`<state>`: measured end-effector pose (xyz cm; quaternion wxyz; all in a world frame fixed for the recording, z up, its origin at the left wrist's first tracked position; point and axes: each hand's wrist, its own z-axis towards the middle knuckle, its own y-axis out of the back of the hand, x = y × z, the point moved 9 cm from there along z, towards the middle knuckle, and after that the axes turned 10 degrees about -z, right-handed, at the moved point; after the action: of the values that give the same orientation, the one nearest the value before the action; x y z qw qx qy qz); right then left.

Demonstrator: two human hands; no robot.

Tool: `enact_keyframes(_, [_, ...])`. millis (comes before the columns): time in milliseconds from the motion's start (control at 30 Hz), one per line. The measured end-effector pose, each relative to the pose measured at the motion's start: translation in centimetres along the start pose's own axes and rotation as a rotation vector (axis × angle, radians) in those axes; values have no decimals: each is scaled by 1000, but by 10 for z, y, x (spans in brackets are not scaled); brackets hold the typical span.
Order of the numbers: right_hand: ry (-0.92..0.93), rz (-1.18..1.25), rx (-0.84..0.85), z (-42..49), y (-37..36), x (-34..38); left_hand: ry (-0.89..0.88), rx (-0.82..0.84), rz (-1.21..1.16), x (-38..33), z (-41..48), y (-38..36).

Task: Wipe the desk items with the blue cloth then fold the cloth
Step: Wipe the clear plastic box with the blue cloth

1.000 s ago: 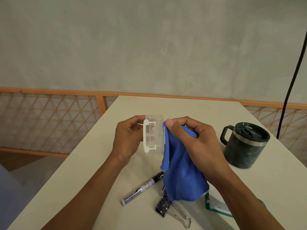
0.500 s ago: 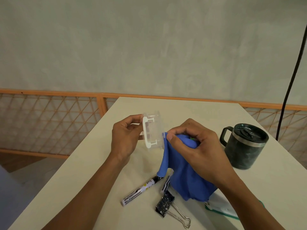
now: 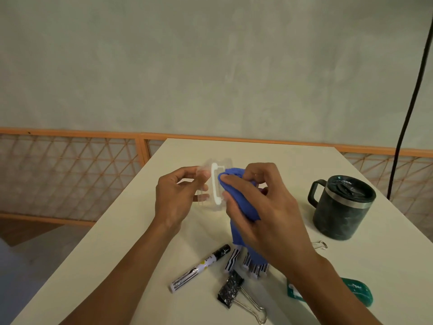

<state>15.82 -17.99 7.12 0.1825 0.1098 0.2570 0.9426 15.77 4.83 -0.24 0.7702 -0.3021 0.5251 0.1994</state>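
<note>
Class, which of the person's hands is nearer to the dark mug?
Right. The right hand, gripping the blue cloth, is just left of the mug; the left hand, holding the clear box, lies farther left.

Left hand [image 3: 174, 198] holds a clear plastic box [image 3: 212, 184]; right hand [image 3: 262, 207] presses the blue cloth [image 3: 239, 202] against it.
</note>
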Motion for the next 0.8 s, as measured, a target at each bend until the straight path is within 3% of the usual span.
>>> enact_keyframes(133, [-46,-28,145,1,-7,-8,-18,-7,25,0,5,5])
enact_keyframes(333, [-64,-51,103,4,-7,-5,-97,-8,130,-5,8,7])
enact_keyframes(800, [80,-22,246,1,-12,10,-99,-45,125,-9,11,15])
